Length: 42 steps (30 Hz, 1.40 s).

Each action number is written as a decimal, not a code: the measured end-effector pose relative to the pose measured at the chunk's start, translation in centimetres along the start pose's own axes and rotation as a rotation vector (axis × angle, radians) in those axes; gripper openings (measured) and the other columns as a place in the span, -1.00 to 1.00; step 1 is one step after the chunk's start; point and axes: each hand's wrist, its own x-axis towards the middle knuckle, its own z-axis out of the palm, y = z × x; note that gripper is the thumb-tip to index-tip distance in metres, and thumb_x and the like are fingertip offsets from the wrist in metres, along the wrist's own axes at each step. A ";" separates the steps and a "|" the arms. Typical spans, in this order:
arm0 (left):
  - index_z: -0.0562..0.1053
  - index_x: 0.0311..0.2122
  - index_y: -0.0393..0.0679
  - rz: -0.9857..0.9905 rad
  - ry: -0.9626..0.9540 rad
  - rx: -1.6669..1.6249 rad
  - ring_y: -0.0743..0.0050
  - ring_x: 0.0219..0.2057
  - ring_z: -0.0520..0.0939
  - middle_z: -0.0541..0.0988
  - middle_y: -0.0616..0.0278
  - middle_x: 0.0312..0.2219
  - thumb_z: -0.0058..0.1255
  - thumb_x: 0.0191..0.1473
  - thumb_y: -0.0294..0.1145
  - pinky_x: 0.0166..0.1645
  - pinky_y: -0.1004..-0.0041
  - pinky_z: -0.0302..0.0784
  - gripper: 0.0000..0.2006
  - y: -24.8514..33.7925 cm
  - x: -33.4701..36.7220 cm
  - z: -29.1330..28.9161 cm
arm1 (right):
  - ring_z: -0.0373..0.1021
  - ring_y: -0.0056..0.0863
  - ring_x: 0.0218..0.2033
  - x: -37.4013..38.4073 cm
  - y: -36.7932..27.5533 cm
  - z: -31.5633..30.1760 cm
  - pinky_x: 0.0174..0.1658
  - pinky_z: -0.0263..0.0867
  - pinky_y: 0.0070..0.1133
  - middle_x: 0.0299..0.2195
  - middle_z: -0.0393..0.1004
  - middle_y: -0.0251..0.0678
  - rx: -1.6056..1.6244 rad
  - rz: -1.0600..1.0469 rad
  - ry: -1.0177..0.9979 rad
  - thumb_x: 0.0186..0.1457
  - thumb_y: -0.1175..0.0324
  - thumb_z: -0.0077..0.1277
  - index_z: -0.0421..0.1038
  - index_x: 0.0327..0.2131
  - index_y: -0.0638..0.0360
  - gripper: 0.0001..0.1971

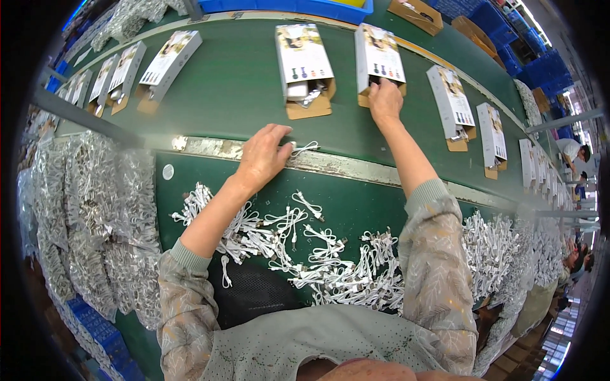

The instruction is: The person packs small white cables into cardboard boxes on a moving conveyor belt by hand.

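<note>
My left hand [263,156] is over the near metal edge of the green conveyor belt [235,82], closed on a short white USB cable [306,147] whose loop shows past the thumb. My right hand [386,101] reaches forward to the open end of a white printed box [379,56]. Its fingers are curled together at the opening, and what they grip there is hidden. Left of it stands another open box [304,54], its brown flap [309,108] folded out and a white piece and a clear bag showing inside. Loose white cables [362,270] lie heaped below my arms.
More open boxes [170,58] line the belt on the left, and others [451,98] on the right. Bagged cables [95,209] hang or lie at the left, with further cables [489,254] at the right. A blue tray [286,6] is at the far side. A person [572,151] works far right.
</note>
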 end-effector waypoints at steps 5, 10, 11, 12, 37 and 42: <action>0.45 -0.23 -0.20 0.035 -0.046 0.089 0.15 -0.19 0.45 0.46 0.10 -0.35 0.03 -0.10 -0.42 -0.08 0.29 0.36 -0.75 -0.7 -1.1 0.7 | 0.42 -0.16 -0.39 -7.5 -3.9 -4.6 -0.30 0.34 -0.40 -0.42 0.47 -0.06 0.374 -0.266 -0.162 0.04 0.41 -0.05 0.44 -0.30 0.24 -0.84; 0.46 -0.45 -0.20 0.024 -0.060 0.100 0.07 -0.29 0.48 0.45 0.09 -0.44 0.01 -0.11 -0.44 -0.20 0.21 0.39 -0.91 -1.1 -0.7 1.1 | 0.41 -0.44 -0.41 -15.8 -8.5 -11.2 -0.29 0.34 -0.54 -0.39 0.47 -0.21 0.438 -0.232 -0.984 -0.09 0.20 0.16 0.42 -0.23 0.27 -0.61; 0.45 -0.50 -0.22 0.005 -0.057 0.068 0.03 -0.33 0.50 0.45 0.06 -0.46 0.01 -0.12 -0.44 -0.22 0.17 0.41 -0.92 -1.0 -0.8 1.0 | 0.41 -0.36 -0.40 -17.1 -8.9 -11.7 -0.29 0.34 -0.49 -0.43 0.44 -0.22 0.405 -0.287 -1.022 -0.13 0.19 0.19 0.42 -0.30 0.26 -0.63; 0.45 -0.51 -0.23 -0.024 -0.047 0.037 -0.01 -0.37 0.52 0.47 0.03 -0.47 -0.01 -0.11 -0.45 -0.25 0.16 0.41 -0.92 -1.0 -1.0 0.6 | 0.40 -0.27 -0.38 -18.5 -8.8 -11.5 -0.29 0.33 -0.43 -0.44 0.42 -0.19 0.394 -0.363 -0.987 -0.14 0.22 0.18 0.41 -0.39 0.24 -0.69; 0.42 -0.16 -0.24 -0.124 0.397 0.011 -0.05 -0.15 0.48 0.49 -0.08 -0.23 -0.07 -0.08 -0.49 -0.02 0.21 0.38 -0.70 -11.9 4.0 -7.7 | 0.38 -0.55 -0.53 -17.0 -13.6 -9.3 -0.37 0.29 -0.56 -0.54 0.49 -0.22 0.668 -0.024 -1.118 0.05 0.24 0.00 0.48 -0.29 0.23 -0.74; 0.41 -0.09 -0.21 -0.006 -0.194 -0.278 0.08 -0.22 0.55 0.50 -0.07 -0.22 0.02 -0.05 -0.35 -0.08 0.30 0.45 -0.64 -2.4 -3.2 -7.1 | 0.33 -0.64 -0.54 -16.2 -12.8 -8.0 -0.42 0.28 -0.64 -0.55 0.46 -0.37 0.811 0.063 -1.033 0.08 0.26 -0.02 0.46 -0.29 0.28 -0.74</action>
